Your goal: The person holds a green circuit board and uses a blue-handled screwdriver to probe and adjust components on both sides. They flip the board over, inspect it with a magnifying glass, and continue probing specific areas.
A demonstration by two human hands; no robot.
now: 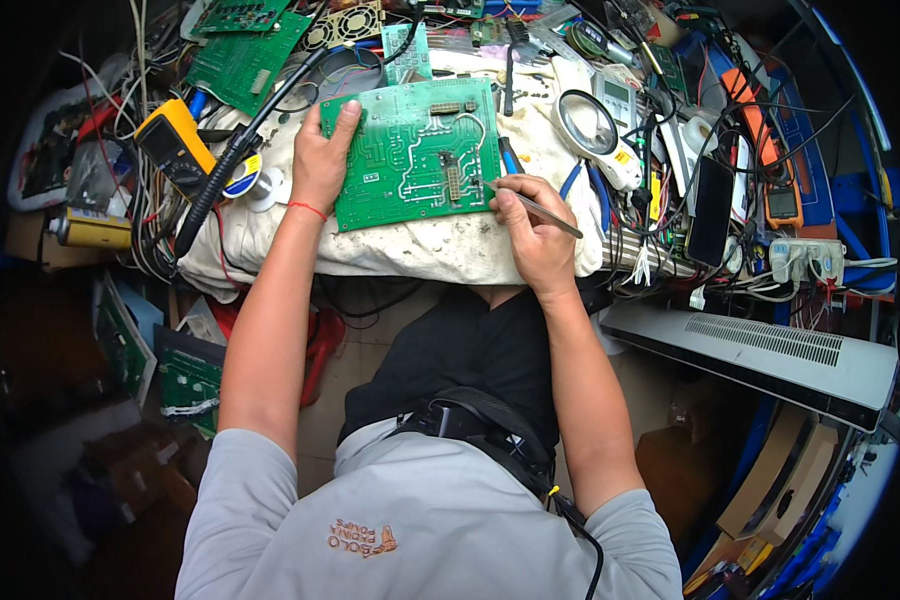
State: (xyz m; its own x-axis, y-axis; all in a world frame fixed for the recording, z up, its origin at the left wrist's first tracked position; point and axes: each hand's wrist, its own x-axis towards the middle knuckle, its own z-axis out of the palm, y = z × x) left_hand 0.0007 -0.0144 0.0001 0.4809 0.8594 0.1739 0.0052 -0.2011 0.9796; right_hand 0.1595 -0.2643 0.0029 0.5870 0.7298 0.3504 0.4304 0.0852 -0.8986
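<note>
My left hand (322, 165) grips a large green circuit board (395, 150) by its left edge, thumb on top. The board is slightly tilted over a stained white cloth (440, 248). In my right hand (538, 240) is a slim metal tool that looks like tweezers (562, 224), held like a pen. Its tip is at the board's lower right, close to a pin connector (453, 182); whether it touches cannot be made out. White traces and a second connector (448, 109) show on the board's face.
At the left lie a yellow multimeter (175, 145), a solder spool (260, 188) and a black bent tube (232, 150). To the right are a magnifier (588, 125), a black phone (710, 210) and an orange meter (782, 203). Cables and more boards (245, 65) crowd the bench.
</note>
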